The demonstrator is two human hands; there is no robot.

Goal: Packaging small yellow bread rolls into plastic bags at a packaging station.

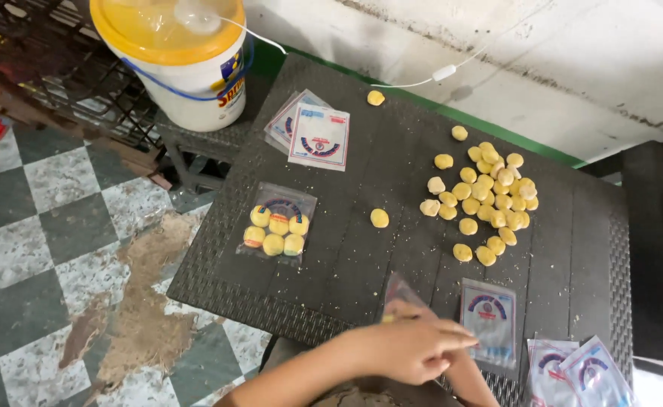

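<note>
Head view: we see our left hand (410, 348) low in the frame, fingers pointing right, laid over our right hand (463, 369), which is mostly hidden beneath it. Between them we pinch a small clear bag (401, 290) whose free end sticks up and away from the hands, its long axis running from the fingers toward the far left. Both hands are closed together on it; whether a piece is already inside we cannot tell.

Just right of the left fingertips lies 1 empty printed bag (489, 320) flat on the dark mat (346, 264), touching the hands' edge. The heap of yellow round pieces (486, 197) lies well ahead and slightly right, nearer the right hand. 1 loose piece (379, 218) sits straight ahead of the left hand. The filled bag (277, 223), holding 6 pieces, lies ahead and left.
</note>
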